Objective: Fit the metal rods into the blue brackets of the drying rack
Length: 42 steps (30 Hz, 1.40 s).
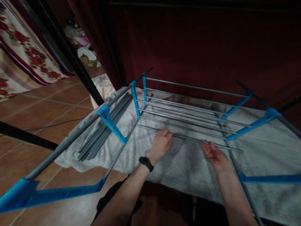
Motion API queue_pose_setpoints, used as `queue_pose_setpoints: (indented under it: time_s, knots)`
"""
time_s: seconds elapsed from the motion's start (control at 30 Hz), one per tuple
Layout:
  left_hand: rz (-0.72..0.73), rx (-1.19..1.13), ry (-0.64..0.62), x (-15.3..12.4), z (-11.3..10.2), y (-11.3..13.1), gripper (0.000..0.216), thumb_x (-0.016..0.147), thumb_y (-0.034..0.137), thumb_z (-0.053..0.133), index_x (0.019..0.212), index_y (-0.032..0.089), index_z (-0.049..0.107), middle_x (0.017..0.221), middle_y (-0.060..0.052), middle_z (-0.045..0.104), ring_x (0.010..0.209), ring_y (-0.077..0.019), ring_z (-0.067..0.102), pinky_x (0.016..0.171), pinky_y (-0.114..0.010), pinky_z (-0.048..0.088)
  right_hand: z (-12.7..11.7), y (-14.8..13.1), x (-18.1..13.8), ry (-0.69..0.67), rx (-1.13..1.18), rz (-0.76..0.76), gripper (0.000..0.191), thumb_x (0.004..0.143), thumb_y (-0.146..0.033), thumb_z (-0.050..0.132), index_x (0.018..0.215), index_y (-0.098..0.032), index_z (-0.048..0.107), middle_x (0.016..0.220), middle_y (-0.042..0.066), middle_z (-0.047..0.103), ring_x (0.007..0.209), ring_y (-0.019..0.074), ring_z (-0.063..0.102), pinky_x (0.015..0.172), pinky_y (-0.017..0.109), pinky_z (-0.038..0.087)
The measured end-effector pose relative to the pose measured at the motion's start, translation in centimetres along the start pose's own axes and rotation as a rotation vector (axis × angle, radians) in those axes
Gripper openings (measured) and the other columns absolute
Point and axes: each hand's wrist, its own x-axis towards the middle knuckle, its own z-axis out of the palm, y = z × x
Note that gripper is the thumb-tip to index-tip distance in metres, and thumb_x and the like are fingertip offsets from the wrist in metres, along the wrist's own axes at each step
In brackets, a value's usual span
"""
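A thin grey metal rod lies across both of my hands, between the two sides of a rack frame. My left hand, with a black band on the wrist, is closed on the rod left of its middle. Nearer the rod's right end, my right hand pinches it between thumb and fingers, palm turned up. Beyond the rod, several fixed rods span the frame between blue plastic brackets on the left and matching blue brackets on the right. The held rod's ends look free of the brackets.
A bundle of loose grey rods lies on the grey blanket at the left. Long side tubes with more blue brackets reach towards me. Dark red panel stands behind. Black bars and tiled floor are at the left.
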Motion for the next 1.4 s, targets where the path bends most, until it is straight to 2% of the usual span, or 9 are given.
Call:
queue_pose_setpoints:
  time_s: [0.07, 0.13, 0.27, 0.4, 0.73, 0.97, 1.27, 1.33, 1.4]
  knots:
    - [0.074, 0.13, 0.001, -0.23, -0.17, -0.14, 0.034, 0.101, 0.017, 0.045, 0.129, 0.019, 0.063, 0.126, -0.011, 0.065, 0.119, -0.0256, 0.057, 0.106, -0.042, 0.041, 0.0, -0.03, -0.08, 0.015, -0.008, 0.0, 0.021, 0.096, -0.005, 0.054, 0.082, -0.017, 0.064, 0.082, 0.002, 0.072, 0.075, 0.0102, 0.072, 0.079, 0.026, 0.066]
    - [0.115, 0.214, -0.037, -0.37, -0.27, -0.4, 0.043, 0.097, 0.009, 0.044, 0.136, 0.019, 0.058, 0.128, -0.011, 0.064, 0.119, -0.0246, 0.055, 0.11, -0.043, 0.037, 0.04, -0.08, -0.2, 0.024, -0.016, 0.006, 0.021, 0.096, -0.006, 0.054, 0.082, -0.017, 0.064, 0.081, 0.002, 0.072, 0.073, 0.0101, 0.071, 0.079, 0.026, 0.066]
    - [0.123, 0.304, -0.18, -0.44, -0.35, -0.72, 0.039, 0.097, 0.005, 0.039, 0.123, 0.017, 0.065, 0.114, -0.01, 0.066, 0.107, -0.0237, 0.059, 0.105, -0.042, 0.039, 0.26, -0.24, -0.51, 0.017, -0.027, 0.024, 0.022, 0.098, -0.008, 0.051, 0.082, -0.018, 0.063, 0.078, 0.001, 0.07, 0.07, 0.0102, 0.071, 0.078, 0.026, 0.066]
    - [0.101, 0.325, -0.242, -0.46, -0.24, -0.55, 0.034, 0.097, 0.005, 0.039, 0.113, 0.017, 0.068, 0.114, -0.012, 0.065, 0.105, -0.0247, 0.06, 0.098, -0.041, 0.042, 0.51, -0.4, -0.74, 0.035, -0.03, 0.042, 0.024, 0.099, -0.009, 0.05, 0.081, -0.019, 0.062, 0.074, 0.0, 0.069, 0.07, 0.0106, 0.07, 0.075, 0.026, 0.066]
    - [0.11, 0.336, -0.262, -0.47, -0.3, -0.32, 0.037, 0.097, 0.004, 0.038, 0.113, 0.017, 0.068, 0.111, -0.011, 0.067, 0.102, -0.0241, 0.063, 0.097, -0.04, 0.042, 0.58, -0.62, -1.0, 0.11, -0.047, 0.089, 0.024, 0.1, -0.014, 0.053, 0.078, -0.021, 0.06, 0.064, -0.003, 0.062, 0.059, 0.0083, 0.065, 0.068, 0.02, 0.064]
    - [0.088, 0.286, -0.272, -0.52, -0.11, -0.15, 0.033, 0.096, 0.004, 0.043, 0.112, 0.018, 0.067, 0.113, -0.012, 0.069, 0.104, -0.0238, 0.064, 0.1, -0.04, 0.041, 0.07, -0.53, -0.61, 0.097, -0.049, 0.1, 0.024, 0.099, -0.018, 0.054, 0.076, -0.022, 0.058, 0.063, -0.003, 0.061, 0.062, 0.0093, 0.065, 0.07, 0.02, 0.063]
    - [0.096, 0.286, -0.265, -0.44, 0.11, -0.27, 0.037, 0.095, 0.001, 0.041, 0.114, 0.016, 0.068, 0.114, -0.012, 0.07, 0.106, -0.0245, 0.064, 0.099, -0.04, 0.043, 0.18, -0.6, -0.79, 0.078, -0.014, 0.119, 0.026, 0.099, -0.013, 0.052, 0.075, -0.021, 0.058, 0.062, -0.004, 0.061, 0.058, 0.0082, 0.064, 0.069, 0.021, 0.064]
    - [0.079, 0.265, -0.26, -0.26, 0.17, -0.51, 0.031, 0.096, 0.005, 0.045, 0.113, 0.017, 0.069, 0.112, -0.012, 0.07, 0.104, -0.0247, 0.065, 0.098, -0.04, 0.044, 0.45, -0.67, -0.93, 0.106, 0.003, 0.125, 0.025, 0.099, -0.012, 0.052, 0.075, -0.021, 0.058, 0.061, -0.004, 0.06, 0.056, 0.008, 0.064, 0.067, 0.02, 0.064]
    - [0.055, 0.21, -0.223, 0.01, 0.17, -0.79, 0.024, 0.099, 0.017, 0.052, 0.115, 0.017, 0.069, 0.112, -0.011, 0.071, 0.103, -0.0251, 0.065, 0.097, -0.041, 0.044, 0.67, -0.68, -0.97, 0.129, 0.02, 0.13, 0.025, 0.098, -0.01, 0.053, 0.076, -0.021, 0.058, 0.061, -0.004, 0.061, 0.056, 0.008, 0.064, 0.065, 0.02, 0.064]
